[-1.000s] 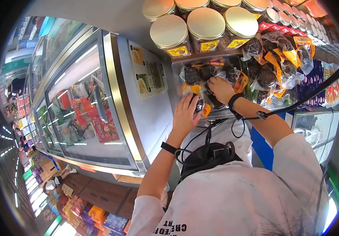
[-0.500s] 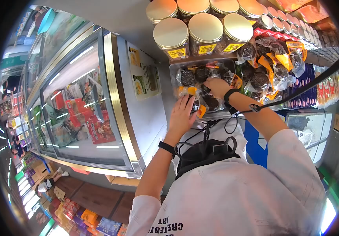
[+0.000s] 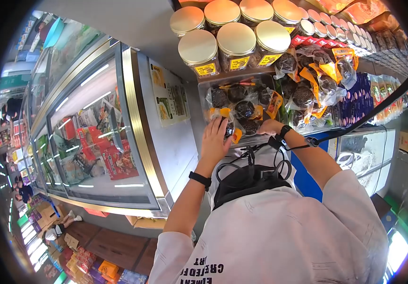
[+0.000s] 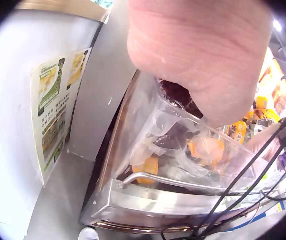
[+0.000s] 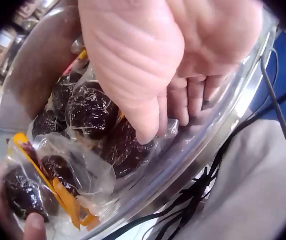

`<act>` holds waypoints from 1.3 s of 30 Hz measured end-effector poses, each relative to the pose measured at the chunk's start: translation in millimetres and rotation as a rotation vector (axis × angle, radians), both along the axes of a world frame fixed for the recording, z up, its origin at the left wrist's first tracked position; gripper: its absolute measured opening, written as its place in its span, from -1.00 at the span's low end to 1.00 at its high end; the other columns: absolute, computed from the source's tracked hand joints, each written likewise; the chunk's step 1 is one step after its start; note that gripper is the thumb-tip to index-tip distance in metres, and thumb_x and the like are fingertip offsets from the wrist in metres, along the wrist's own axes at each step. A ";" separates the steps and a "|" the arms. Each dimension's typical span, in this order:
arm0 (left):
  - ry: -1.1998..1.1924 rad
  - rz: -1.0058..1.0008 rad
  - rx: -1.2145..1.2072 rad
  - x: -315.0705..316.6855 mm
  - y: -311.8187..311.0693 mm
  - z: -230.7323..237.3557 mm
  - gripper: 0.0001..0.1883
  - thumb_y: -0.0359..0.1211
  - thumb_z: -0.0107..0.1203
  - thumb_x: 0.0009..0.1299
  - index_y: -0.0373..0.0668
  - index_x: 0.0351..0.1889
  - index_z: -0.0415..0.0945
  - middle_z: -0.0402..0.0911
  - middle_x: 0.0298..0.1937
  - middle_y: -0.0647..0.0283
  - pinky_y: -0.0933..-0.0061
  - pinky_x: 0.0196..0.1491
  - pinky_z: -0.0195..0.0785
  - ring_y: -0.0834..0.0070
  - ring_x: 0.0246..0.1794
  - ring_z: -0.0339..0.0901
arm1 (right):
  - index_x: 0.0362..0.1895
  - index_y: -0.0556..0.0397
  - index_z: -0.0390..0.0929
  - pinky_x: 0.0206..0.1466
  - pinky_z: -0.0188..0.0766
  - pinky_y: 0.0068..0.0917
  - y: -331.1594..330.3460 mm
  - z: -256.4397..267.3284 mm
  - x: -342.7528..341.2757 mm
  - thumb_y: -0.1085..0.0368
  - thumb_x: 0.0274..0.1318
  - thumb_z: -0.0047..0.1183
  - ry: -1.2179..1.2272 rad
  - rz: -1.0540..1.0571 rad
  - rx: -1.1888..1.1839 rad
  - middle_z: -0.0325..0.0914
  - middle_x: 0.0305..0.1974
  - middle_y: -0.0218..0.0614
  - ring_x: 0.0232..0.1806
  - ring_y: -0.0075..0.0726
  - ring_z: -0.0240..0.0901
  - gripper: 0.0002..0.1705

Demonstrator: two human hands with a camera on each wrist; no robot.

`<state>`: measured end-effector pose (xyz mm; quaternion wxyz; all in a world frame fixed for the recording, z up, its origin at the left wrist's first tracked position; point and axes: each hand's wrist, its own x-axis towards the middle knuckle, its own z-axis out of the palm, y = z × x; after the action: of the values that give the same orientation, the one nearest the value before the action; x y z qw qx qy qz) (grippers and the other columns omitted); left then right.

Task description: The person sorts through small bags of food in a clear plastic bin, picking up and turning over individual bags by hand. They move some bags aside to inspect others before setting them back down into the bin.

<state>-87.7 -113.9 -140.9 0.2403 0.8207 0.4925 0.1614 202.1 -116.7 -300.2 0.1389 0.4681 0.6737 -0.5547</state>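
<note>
Vacuum-packed dark round foods with orange labels lie in a clear plastic bin [image 3: 205,89]. My left hand [image 3: 215,142] grips one dark round packet [image 5: 20,192] at the bin's near left; in the right wrist view its thumb and a finger lie on either side. At the near right of the bin, my right hand [image 3: 271,127] reaches down inside the wall. Its thumb presses on another dark packet [image 5: 125,150], with the fingers bent down behind that packet's clear edge. A further packet [image 3: 244,109] lies mid-bin between the hands.
Gold-lidded jars [image 3: 236,39] stand in rows behind the bin. More dark packets [image 3: 303,94] are heaped to its right. A glass-doored freezer [image 3: 95,128] stands on the left. Black cables [image 4: 233,195] hang at the bin's near edge.
My right hand has drawn back from the middle of the bin to its near right side, uncovering a packet there. The left hand stays on its packet.
</note>
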 end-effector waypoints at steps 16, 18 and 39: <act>0.065 -0.090 -0.001 2.8 9.8 8.6 -0.32 -0.29 0.22 0.13 -0.23 0.23 0.26 0.29 0.25 -0.01 0.06 0.27 0.10 -0.02 0.24 0.23 | -0.38 0.19 0.50 -0.28 0.45 -0.42 -3.0 21.3 -39.1 0.27 -0.19 0.25 -0.003 -0.451 0.207 0.55 -0.33 -0.18 -0.36 -0.29 0.53 -0.70; 0.084 -0.129 -0.024 -0.2 13.6 8.4 -0.32 -0.25 0.22 0.14 -0.21 0.24 0.26 0.30 0.24 -0.01 0.10 0.27 0.13 -0.01 0.24 0.24 | -0.42 0.16 0.48 -0.32 0.46 -0.37 -9.3 -28.5 -33.2 0.29 -0.17 0.21 -0.058 -0.128 0.484 0.54 -0.34 -0.14 -0.41 -0.24 0.53 -0.76; -0.039 -0.183 -0.085 -2.7 23.6 41.1 -0.41 -0.35 0.20 0.15 -0.31 0.16 0.30 0.33 0.18 -0.15 0.11 0.19 0.21 -0.13 0.14 0.32 | -0.54 0.02 0.31 -0.36 0.48 -0.30 -11.8 175.3 15.9 0.48 0.03 0.01 0.653 -1.341 -0.727 0.24 -0.61 -0.45 -0.60 -0.43 0.28 -0.83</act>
<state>-90.4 -90.3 -99.9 0.2983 0.8481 0.4170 0.1339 218.1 -128.5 -124.8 -0.2813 0.5119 0.0369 -0.8108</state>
